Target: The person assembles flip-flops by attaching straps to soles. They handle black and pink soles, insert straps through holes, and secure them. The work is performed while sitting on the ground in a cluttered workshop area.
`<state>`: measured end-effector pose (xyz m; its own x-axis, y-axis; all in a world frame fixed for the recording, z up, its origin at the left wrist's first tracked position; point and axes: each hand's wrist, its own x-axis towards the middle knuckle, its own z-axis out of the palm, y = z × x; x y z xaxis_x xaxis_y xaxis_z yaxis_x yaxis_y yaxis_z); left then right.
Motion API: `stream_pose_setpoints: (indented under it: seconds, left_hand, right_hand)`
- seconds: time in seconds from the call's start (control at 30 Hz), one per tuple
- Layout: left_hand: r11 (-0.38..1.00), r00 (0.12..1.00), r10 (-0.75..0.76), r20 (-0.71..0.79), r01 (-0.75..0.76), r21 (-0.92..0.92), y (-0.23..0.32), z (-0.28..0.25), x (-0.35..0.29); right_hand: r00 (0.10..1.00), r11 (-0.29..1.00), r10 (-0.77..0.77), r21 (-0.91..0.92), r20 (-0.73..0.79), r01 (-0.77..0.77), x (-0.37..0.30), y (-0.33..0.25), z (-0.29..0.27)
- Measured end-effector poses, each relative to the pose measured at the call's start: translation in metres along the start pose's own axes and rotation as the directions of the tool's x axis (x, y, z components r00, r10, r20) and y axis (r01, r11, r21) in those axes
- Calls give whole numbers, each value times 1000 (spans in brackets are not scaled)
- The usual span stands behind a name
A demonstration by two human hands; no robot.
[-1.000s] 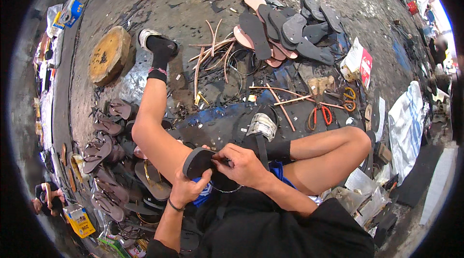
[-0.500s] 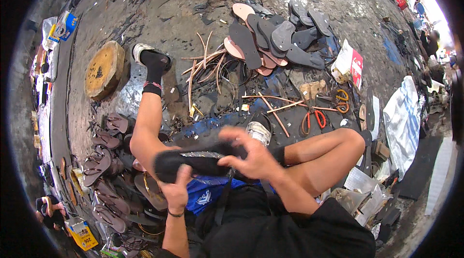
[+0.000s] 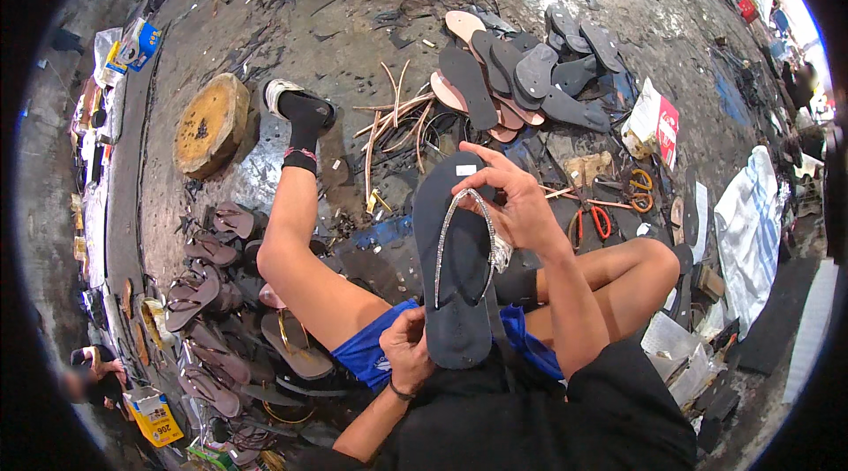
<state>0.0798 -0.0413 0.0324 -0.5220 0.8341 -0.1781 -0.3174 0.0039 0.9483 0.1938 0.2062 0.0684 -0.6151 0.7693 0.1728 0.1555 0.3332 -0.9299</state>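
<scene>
The black flip-flop [image 3: 459, 255] had swung from crosswise to lengthwise between my knees, toe end away from my body, heel end nearest, its glittering strap [image 3: 442, 246] facing me. My left hand [image 3: 407, 350], nearer me, was closed on the left edge by the heel. My right hand [image 3: 523, 204], part-curled, met the toe's right side; whether it gripped, I couldn't tell.

We've got a matt, rubbery-looking sole [image 3: 461, 259] with a glittery strap [image 3: 440, 250]. Our round block [image 3: 210, 125]'s rough wood.
</scene>
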Motion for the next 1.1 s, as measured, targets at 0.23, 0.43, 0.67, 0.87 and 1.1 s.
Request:
stream_pose_setpoints:
  seconds: [0.23, 0.43, 0.67, 0.87, 1.1]
  left_hand:
    - [935, 939, -249, 236, 296, -194, -15, -51, 9]
    - [966, 997, -60, 42, 48, 254, 41, -13, 53]
    - [624, 731, 431, -530, 183, 760, 87, -148, -24]
    - [-109, 595, 645, -479, 693, 713, 111, -187, -118]
    - [579, 865, 475, -164, -167, 798, 78, -106, 61]
  right_hand:
    - [999, 996, -18, 83, 28, 16, -1, 14, 15]
    - [986, 961, 15, 271, 168, -60, 17, 37, 84]
    - [943, 701, 258, -632, -208, -331, 108, 188, 60]
    - [925, 467, 278, -805, -258, -365, 119, 255, 19]
    - [836, 364, 537, 864, 111, -348, 95, 209, 18]
